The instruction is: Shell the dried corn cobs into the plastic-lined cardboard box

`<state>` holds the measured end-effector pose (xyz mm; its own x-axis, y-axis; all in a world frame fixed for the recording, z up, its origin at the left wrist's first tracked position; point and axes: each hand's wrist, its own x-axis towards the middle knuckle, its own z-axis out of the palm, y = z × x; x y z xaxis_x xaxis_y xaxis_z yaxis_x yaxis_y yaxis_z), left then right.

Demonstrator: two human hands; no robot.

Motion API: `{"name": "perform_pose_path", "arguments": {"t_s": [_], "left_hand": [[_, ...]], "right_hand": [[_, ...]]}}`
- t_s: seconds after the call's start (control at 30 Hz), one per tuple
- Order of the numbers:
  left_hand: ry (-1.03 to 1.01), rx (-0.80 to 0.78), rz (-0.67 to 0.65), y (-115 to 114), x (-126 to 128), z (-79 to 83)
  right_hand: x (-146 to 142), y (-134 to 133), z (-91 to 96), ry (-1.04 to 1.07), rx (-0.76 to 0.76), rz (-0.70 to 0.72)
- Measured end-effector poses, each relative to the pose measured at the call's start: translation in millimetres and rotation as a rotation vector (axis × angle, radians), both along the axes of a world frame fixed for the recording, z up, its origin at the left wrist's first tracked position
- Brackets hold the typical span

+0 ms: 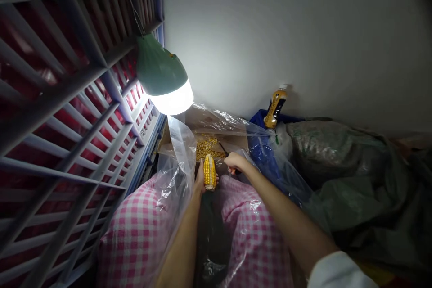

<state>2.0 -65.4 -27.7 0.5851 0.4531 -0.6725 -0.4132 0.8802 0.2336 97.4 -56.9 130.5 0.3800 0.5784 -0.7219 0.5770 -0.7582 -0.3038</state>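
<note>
Right now my left hand (200,180) is clamped around an upright corn cob (209,172), while my right hand (235,163), just beside it, grips a thin dark tool (223,148).

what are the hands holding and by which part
The left hand grips a dried corn cob around its lower half; the right hand holds a thin dark tool by its handle.

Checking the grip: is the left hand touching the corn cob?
Touching. The head view shows the left hand holding the corn cob from below, with no gap between palm and cob.
</note>
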Motion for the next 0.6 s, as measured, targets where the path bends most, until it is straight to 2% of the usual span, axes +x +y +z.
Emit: {"name": "perform_pose_path", "arguments": {"t_s": [0.13, 0.2, 0.27, 0.33, 0.47, 0.6], "left_hand": [[-0.023, 0.014, -0.018, 17, 1, 11.5], [-0.048, 0.022, -0.007, 24, 1, 19.9], [-0.073, 0.029, 0.030, 28, 0, 26.7], [-0.093, 0.025, 0.065, 29, -2, 31.3], [-0.090, -0.024, 0.077, 27, -5, 36.8], [-0.032, -0.053, 0.117, 26, -5, 40.7]], "right_hand": [[23, -25, 24.5, 0.211, 0.036, -0.057], [17, -47, 32.4, 0.350, 0.088, -0.104], [3, -70, 33.6, 0.500, 0.176, -0.225], [-14, -89, 29.9, 0.453, 0.195, -0.247], [-40, -119, 23.7, 0.207, 0.176, -0.097], [-52, -141, 27.1, -0.006, 0.185, 0.034]]}}
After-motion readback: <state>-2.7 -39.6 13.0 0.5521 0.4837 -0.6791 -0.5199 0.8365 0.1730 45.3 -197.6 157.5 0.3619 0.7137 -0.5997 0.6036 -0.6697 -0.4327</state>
